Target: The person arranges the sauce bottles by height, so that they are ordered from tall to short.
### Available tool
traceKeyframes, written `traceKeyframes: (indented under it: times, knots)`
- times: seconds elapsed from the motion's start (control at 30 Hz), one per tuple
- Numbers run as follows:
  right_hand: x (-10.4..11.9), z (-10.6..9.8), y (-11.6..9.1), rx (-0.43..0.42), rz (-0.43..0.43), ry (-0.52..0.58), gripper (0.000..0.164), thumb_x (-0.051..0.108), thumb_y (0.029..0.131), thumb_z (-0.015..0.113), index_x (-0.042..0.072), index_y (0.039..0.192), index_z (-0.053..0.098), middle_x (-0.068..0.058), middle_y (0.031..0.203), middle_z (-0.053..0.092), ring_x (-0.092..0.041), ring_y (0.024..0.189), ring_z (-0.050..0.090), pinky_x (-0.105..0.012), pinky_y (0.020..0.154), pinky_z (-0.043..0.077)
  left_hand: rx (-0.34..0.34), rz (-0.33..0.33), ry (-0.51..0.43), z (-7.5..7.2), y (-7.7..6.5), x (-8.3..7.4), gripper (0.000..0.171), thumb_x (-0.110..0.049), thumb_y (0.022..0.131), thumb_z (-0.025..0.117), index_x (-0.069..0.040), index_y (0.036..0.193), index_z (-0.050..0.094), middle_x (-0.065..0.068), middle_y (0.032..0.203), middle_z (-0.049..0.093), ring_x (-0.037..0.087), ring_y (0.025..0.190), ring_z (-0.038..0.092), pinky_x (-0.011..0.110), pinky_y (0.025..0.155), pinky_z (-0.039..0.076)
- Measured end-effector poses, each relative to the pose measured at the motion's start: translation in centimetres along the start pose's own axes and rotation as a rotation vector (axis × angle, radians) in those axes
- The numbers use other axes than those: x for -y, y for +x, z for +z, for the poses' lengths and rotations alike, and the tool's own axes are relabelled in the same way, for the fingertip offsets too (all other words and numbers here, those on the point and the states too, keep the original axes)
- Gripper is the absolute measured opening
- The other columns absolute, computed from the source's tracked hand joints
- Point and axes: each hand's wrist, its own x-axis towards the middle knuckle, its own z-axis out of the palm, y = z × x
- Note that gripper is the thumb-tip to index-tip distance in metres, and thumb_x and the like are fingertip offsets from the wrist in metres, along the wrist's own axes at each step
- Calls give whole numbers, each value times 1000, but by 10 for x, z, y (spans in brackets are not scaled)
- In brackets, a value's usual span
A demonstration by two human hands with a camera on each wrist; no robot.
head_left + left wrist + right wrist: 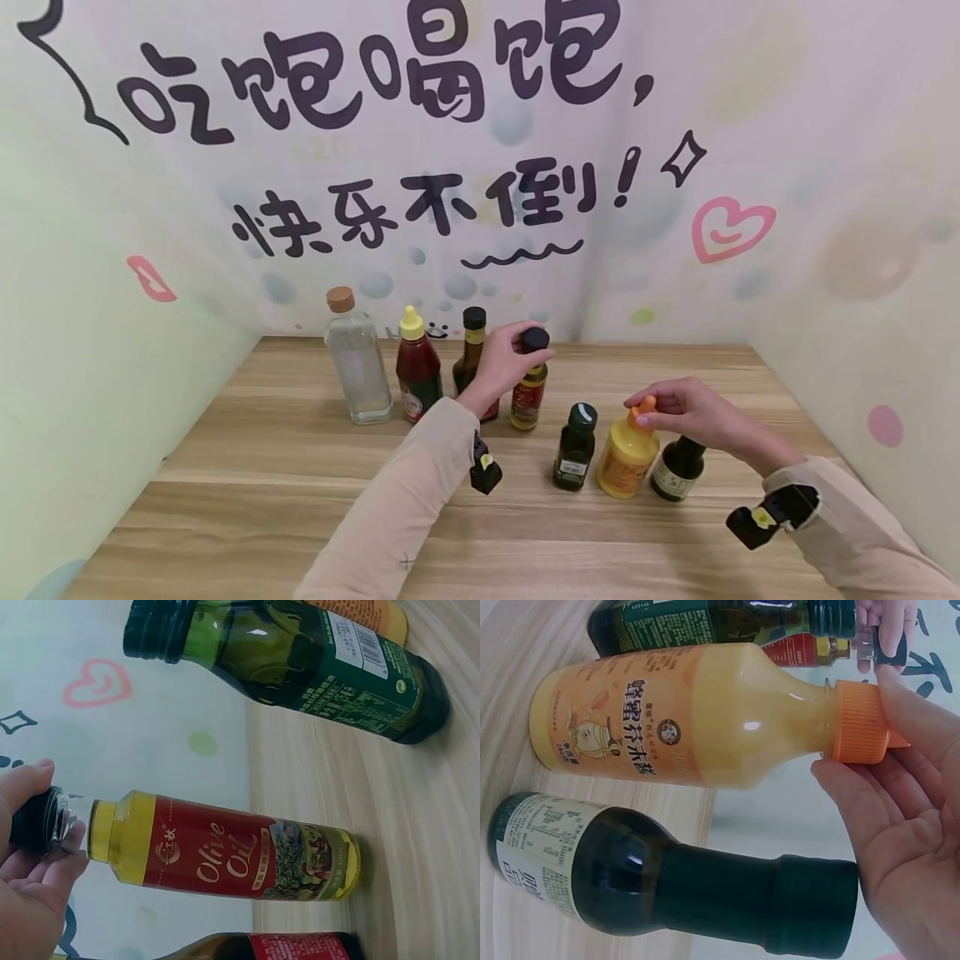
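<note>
My left hand (504, 367) holds the black cap (34, 821) at the top of an olive oil bottle (214, 847) with a red label. That bottle stands upright on the table in the head view. Farther right, my right hand (693, 412) pinches the orange cap (861, 722) of a yellow sauce squeeze bottle (735, 712), which also stands upright. A dark green bottle (575, 450) is just left of the yellow one. On its other side, under my right hand, stands a dark bottle with a pale label (630, 862).
At the back left are a clear bottle with a brown cap (358, 362), a red sauce bottle with a yellow tip (417, 367) and a brown bottle (471, 354), partly behind my left hand. The wooden table (247, 483) meets a printed backdrop (637, 275).
</note>
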Motion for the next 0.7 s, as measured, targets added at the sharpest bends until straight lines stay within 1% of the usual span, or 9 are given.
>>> traceKeyframes:
  times: [0.1, 0.27, 0.4, 0.7]
  knots:
    - [-1, 0, 0, -2, 0, -2, 33, 17, 82, 62, -5, 107, 58, -15, 97, 63, -13, 82, 60, -25, 71, 50, -10, -24, -15, 2, 2, 2, 35, -12, 77, 69, -5, 110, 60, 12, 104, 62, 20, 89, 60, 28, 75, 49]
    - [-1, 0, 1, 0, -8, -10, 33, 17, 83, 62, -5, 106, 58, -15, 97, 63, -12, 82, 60, -25, 70, 50, -45, -72, -58, 5, 5, 4, 36, -12, 77, 69, -6, 111, 60, 12, 107, 61, 20, 92, 59, 29, 77, 48]
    - [0, -1, 1, 3, -3, -13, 33, 18, 83, 62, -5, 107, 58, -16, 98, 63, -11, 83, 60, -25, 71, 50, -50, -74, -57, 7, 6, 5, 35, -11, 77, 69, -5, 110, 60, 12, 108, 60, 21, 93, 59, 30, 77, 48]
    - [3, 0, 0, -1, -5, -14, 32, 16, 83, 62, -6, 106, 58, -17, 97, 62, -12, 83, 60, -25, 70, 50, -45, -87, -24, 6, 9, 7, 36, -14, 77, 69, -6, 111, 60, 11, 109, 60, 21, 94, 58, 31, 79, 48]
